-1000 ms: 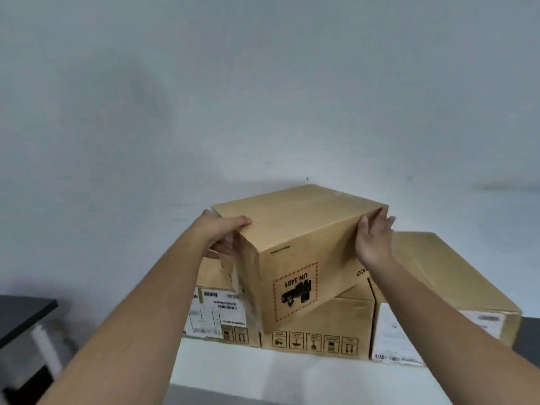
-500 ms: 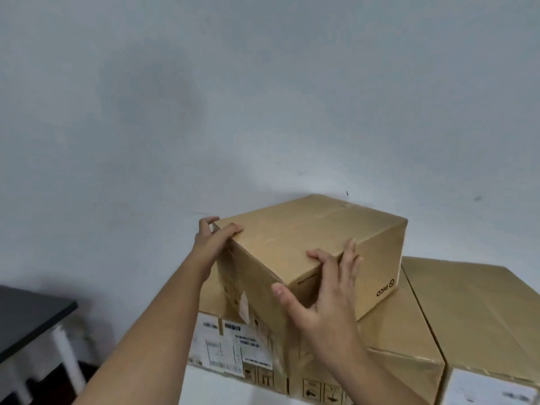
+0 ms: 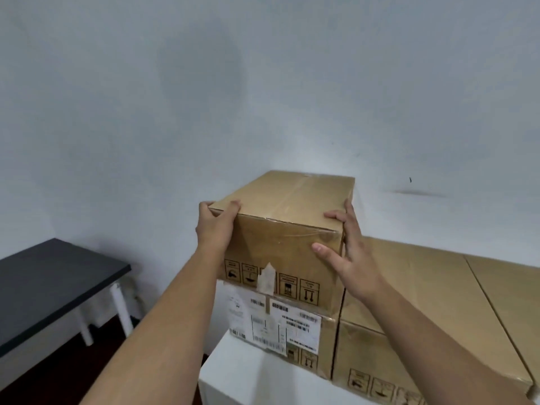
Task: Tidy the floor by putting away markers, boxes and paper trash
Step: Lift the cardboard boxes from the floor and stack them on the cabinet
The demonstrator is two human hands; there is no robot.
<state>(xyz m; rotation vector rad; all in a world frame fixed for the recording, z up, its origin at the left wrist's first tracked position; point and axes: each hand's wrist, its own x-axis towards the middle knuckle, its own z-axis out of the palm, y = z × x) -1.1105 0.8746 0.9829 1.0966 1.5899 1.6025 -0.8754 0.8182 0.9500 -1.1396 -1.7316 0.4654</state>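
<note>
White ledge [image 3: 248, 375] carries cardboard boxes set side by side. Labelled box [image 3: 274, 325] stands at its left end, touching the neighbouring box [image 3: 423, 276].

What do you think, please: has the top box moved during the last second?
Yes. The top box has turned from corner-on to square with the labelled box beneath it, front faces now roughly aligned.

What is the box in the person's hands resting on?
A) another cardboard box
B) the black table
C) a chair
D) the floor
A: the box sits on a second box with white labels, while the table stands apart to the left.
</note>
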